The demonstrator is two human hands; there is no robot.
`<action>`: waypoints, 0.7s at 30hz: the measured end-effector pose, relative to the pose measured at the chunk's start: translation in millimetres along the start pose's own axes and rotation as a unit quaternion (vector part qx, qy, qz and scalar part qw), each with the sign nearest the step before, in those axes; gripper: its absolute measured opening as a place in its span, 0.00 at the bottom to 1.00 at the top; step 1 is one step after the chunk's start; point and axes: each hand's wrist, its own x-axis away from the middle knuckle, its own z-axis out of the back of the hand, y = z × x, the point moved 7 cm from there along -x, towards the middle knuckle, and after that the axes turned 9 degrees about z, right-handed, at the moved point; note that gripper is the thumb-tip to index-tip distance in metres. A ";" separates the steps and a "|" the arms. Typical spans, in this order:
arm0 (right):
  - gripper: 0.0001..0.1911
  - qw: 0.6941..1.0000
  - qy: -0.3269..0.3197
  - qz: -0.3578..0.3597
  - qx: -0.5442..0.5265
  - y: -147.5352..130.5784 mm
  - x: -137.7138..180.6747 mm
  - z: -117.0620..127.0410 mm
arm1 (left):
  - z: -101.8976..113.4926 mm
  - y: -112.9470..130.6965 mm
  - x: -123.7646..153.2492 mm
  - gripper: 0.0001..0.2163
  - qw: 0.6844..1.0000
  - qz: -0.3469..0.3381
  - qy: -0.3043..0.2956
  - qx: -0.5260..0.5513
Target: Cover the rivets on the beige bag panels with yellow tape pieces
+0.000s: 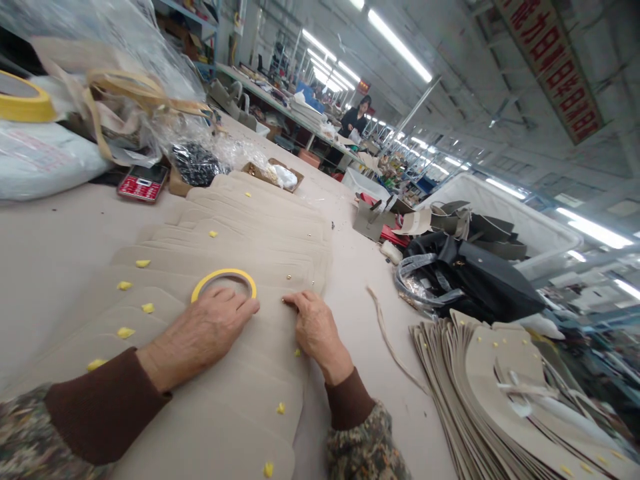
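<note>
My left hand [213,330] is closed on a roll of yellow tape [223,273], which lies on overlapping beige panels [225,393]. Close by, my right hand [317,327] has its thumb and index finger together at a tiny metal stud [283,300] on the panel. Whether the fingers pinch the stud or only touch it, I cannot tell. More small metal studs [289,277] show along the right side of the panels. Bits of yellow tape [125,332] stick to the panels along the left edge and at the lower right.
A stack of beige panels [450,393] stands at the right, below a black bag [480,277]. A beige strip [395,340] lies on the table between. At the back left are a red calculator [143,183], an open cardboard box [273,175] and plastic-wrapped bundles. A person [355,120] stands far off.
</note>
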 end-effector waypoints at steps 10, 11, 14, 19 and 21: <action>0.20 0.991 0.102 -0.010 -0.081 -5.6 8.9 16.9 | 38.3 -3.6 36.2 0.12 0.983 -0.039 0.080 0.159; 0.17 0.985 0.133 -0.009 -0.109 -12.4 13.0 23.4 | 45.0 -1.9 36.9 0.12 0.978 -0.033 0.098 0.184; 0.10 0.955 0.193 0.017 -0.225 -42.3 26.4 37.6 | 55.5 6.7 38.0 0.15 0.972 -0.013 0.097 0.214; 0.09 0.935 0.199 0.092 -0.279 -87.9 35.3 43.9 | 59.2 16.8 41.8 0.19 0.979 -0.004 0.087 0.182; 0.08 0.939 0.197 0.115 -0.257 -94.0 35.9 42.7 | 57.7 18.6 44.3 0.18 0.980 -0.007 0.091 0.178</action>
